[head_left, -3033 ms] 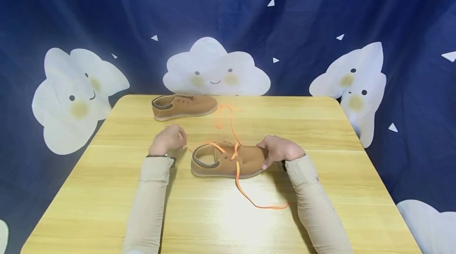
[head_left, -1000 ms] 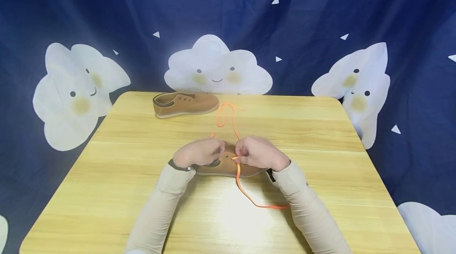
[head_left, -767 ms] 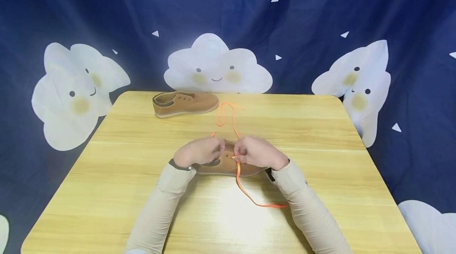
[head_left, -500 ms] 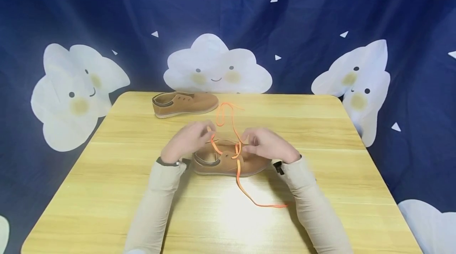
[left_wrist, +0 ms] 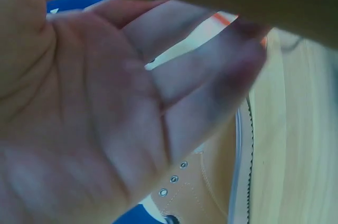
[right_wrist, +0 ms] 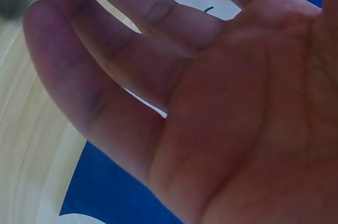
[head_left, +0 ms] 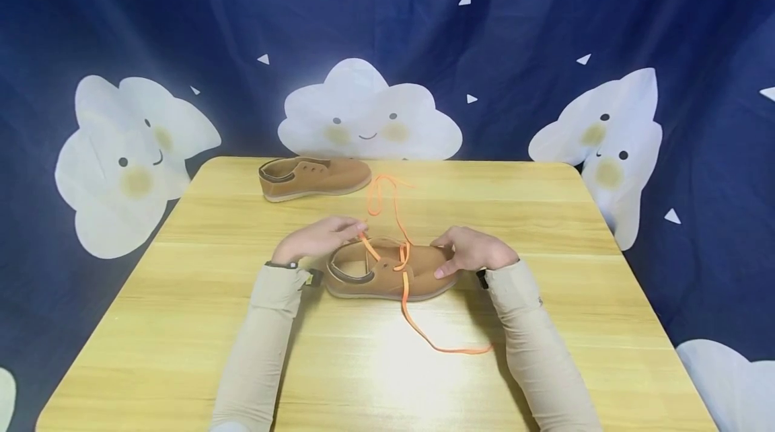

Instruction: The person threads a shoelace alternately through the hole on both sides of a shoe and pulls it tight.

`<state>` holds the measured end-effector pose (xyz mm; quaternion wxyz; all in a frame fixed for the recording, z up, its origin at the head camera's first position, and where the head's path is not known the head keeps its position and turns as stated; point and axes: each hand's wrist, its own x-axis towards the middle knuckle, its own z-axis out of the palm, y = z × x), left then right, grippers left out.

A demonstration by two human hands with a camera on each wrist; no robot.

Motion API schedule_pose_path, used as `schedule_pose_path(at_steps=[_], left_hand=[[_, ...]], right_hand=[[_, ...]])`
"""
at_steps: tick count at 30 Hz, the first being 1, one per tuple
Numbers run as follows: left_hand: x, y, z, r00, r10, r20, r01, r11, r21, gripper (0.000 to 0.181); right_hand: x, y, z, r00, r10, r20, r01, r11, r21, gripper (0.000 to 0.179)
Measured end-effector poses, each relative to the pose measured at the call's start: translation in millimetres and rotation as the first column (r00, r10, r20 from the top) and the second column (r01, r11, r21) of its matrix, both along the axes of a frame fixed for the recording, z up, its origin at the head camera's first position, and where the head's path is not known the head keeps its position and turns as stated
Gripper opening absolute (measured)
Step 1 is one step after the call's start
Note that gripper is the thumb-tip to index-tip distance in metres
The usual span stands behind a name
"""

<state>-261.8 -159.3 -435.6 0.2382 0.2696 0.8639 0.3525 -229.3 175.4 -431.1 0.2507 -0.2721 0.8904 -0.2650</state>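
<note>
In the head view a brown shoe (head_left: 369, 284) lies sideways on the table, toe to the right. An orange shoelace (head_left: 414, 328) runs through its eyelets, one long end toward the near side and another looping away behind. My left hand (head_left: 317, 238) pinches the short lace end above the shoe's opening, fingers nearly straight. My right hand (head_left: 475, 250) grips the toe, thumb on the near side and fingers over the far side. In the left wrist view the left palm (left_wrist: 95, 102) fills much of the picture. The right wrist view is mostly right palm (right_wrist: 227, 118).
A second brown shoe (head_left: 321, 177), its eyelets bare of lace, stands at the back left of the wooden table (head_left: 181, 324). Its row of eyelets (left_wrist: 174, 179) also shows in the left wrist view. Behind the table hangs a blue cloud-print curtain (head_left: 242, 8).
Both hands were close together over the eyelets and have drawn apart. The right hand moved right onto the toe; the left moved left and up, then took the short lace end.
</note>
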Motion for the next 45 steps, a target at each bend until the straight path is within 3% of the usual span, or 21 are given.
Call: schedule_pose_path(at_steps=[3,6,9,13,16,19,21,23,26,30,32,36,40,45], left_hand=[[0.6,0.8,2.7,1.000,0.010,-0.018,-0.011,0.999,-0.034,0.059],[2.4,0.9,4.1,1.000,-0.010,0.008,0.010,0.997,-0.072,0.060],[4.2,0.6,6.4,1.000,-0.016,0.016,0.018,0.994,-0.105,0.061],[6.6,1.3,13.0,0.997,0.026,-0.078,-0.034,0.994,-0.102,0.057],[12.0,4.8,23.3,0.976,0.110,-0.186,-0.125,0.990,-0.068,0.051],[22.4,12.0,37.4,0.940,0.189,-0.282,-0.198,0.980,-0.004,0.045],[32.4,18.3,47.7,0.925,0.200,-0.322,-0.195,0.980,0.048,0.040],[43.6,26.2,55.2,0.920,0.193,-0.341,-0.173,0.981,0.090,0.035],[62.7,39.7,57.6,0.932,0.141,-0.333,-0.108,0.987,0.117,0.030],[89.7,54.7,43.1,0.952,0.048,-0.303,-0.026,0.997,0.076,0.026],[102.2,58.1,30.4,0.970,-0.002,-0.243,0.017,0.998,0.060,0.025],[122.0,58.2,0.8,0.991,-0.046,-0.124,0.050,0.998,0.031,0.034],[131.6,58.0,-23.5,0.996,-0.058,-0.064,0.059,0.998,0.023,0.046],[135.0,63.8,-39.3,0.994,-0.108,0.005,0.107,0.993,0.057,0.056]], right_hand=[[-0.8,1,0.7,1.000,0.013,-0.006,-0.013,1.000,-0.004,0.039],[-1.1,1,1.1,1.000,0.007,0.000,-0.007,1.000,0.009,0.042],[0.2,1,3.9,1.000,-0.019,-0.022,0.020,0.998,0.053,0.055],[6.0,1,13.6,0.990,-0.099,-0.097,0.105,0.993,0.054,0.063],[13.4,1,21.3,0.979,-0.138,-0.152,0.134,0.990,-0.033,0.042],[21.0,-2,24.7,0.978,-0.110,-0.176,0.091,0.990,-0.111,0.015],[25.2,-4,24.5,0.981,-0.074,-0.180,0.049,0.989,-0.136,0.005],[28.1,-7,23.2,0.981,-0.051,-0.185,0.024,0.989,-0.146,0.004],[30.8,-9,21.2,0.977,-0.049,-0.210,0.017,0.989,-0.150,0.004],[33.1,-9,16.3,0.972,-0.070,-0.225,0.033,0.986,-0.163,0.005],[34.4,-10,12.2,0.971,-0.072,-0.228,0.035,0.986,-0.160,0.005],[38.1,-12,5.8,0.970,-0.070,-0.232,0.039,0.990,-0.134,0.005],[41.3,-13,2.4,0.972,-0.076,-0.222,0.048,0.990,-0.130,0.006],[42.4,-10,-3.3,0.976,-0.081,-0.204,0.055,0.990,-0.128,0.006]])
